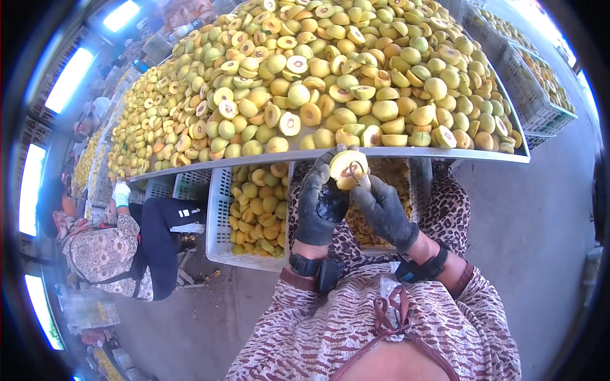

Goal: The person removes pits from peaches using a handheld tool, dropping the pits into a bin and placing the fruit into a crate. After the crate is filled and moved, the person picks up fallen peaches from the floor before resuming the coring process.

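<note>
My left hand (319,202), in a dark grey glove, is closed around a halved yellow peach (343,162) just below the table's near edge. The cut face is turned up toward me. Against that face lies the thin curved loop of a small pitting tool. My right hand (386,208), also gloved, pinches this tool at the peach's lower right side; its handle is mostly hidden by the fingers. Right beyond both hands, many peach halves (298,95) are heaped on the metal-rimmed table (330,154), some with brown stones showing.
A white crate (219,222) of peach halves stands below the table at left. Another container with brownish scraps (365,233) sits between my knees. A co-worker (105,254) sits at left, one white-gloved hand at the table edge. Stacked fruit crates (540,95) stand at right.
</note>
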`<state>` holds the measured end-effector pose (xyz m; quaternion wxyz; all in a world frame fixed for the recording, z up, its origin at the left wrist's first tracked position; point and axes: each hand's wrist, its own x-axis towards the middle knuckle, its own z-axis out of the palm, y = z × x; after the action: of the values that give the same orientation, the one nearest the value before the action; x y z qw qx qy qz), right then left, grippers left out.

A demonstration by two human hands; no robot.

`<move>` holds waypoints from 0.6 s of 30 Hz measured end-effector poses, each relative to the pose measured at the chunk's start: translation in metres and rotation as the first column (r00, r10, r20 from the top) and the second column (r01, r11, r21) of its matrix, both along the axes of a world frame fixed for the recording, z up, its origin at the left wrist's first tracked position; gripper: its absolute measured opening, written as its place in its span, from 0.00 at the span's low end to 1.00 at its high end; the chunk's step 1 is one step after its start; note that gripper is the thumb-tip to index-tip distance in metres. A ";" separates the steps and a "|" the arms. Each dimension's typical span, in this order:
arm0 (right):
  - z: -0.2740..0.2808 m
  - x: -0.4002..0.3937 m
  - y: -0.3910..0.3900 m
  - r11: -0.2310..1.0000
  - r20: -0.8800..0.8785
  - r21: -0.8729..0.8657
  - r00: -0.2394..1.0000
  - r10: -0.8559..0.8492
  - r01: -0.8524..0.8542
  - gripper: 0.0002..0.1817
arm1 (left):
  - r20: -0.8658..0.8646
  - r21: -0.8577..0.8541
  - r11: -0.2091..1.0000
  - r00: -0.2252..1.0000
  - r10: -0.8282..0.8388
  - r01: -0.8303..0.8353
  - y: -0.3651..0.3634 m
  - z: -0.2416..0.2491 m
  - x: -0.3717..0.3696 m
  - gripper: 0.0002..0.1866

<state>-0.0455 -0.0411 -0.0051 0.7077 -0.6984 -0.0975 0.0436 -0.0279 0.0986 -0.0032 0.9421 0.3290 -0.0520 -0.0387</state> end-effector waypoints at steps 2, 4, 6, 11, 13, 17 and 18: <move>-0.003 0.001 0.000 0.997 0.065 -0.062 0.997 -0.046 0.050 0.10 | 0.081 0.006 1.000 0.996 -0.024 0.024 0.000 -0.006 0.002 0.25; -0.005 -0.003 0.003 0.997 0.067 -0.043 0.996 -0.059 0.062 0.11 | 0.095 -0.009 1.000 0.995 -0.021 0.022 -0.003 -0.005 0.001 0.26; -0.007 -0.004 0.005 0.997 0.067 -0.023 0.996 -0.065 0.067 0.11 | 0.107 -0.022 1.000 0.994 -0.011 0.014 -0.007 -0.003 -0.002 0.26; -0.015 -0.001 0.011 1.000 0.082 -0.026 0.997 -0.011 0.013 0.11 | -0.092 -0.100 0.994 0.995 0.045 -0.054 -0.011 -0.001 -0.004 0.23; -0.021 0.002 0.012 0.998 0.095 -0.057 0.995 0.011 -0.006 0.12 | -0.083 -0.082 0.994 0.994 0.065 -0.072 -0.011 -0.003 -0.001 0.22; -0.023 0.004 0.006 0.956 0.189 -0.295 0.980 0.064 -0.006 0.13 | -0.042 0.036 0.984 0.983 0.178 -0.176 -0.012 -0.010 0.002 0.20; -0.025 0.002 0.006 0.955 0.188 -0.295 0.980 0.064 -0.006 0.13 | -0.043 0.036 0.984 0.983 0.177 -0.176 -0.012 -0.012 0.001 0.20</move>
<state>-0.0431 -0.0348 -0.0297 0.5825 -0.7946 -0.1714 0.0013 -0.0265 0.0866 -0.0151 0.9374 0.3463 -0.0002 0.0367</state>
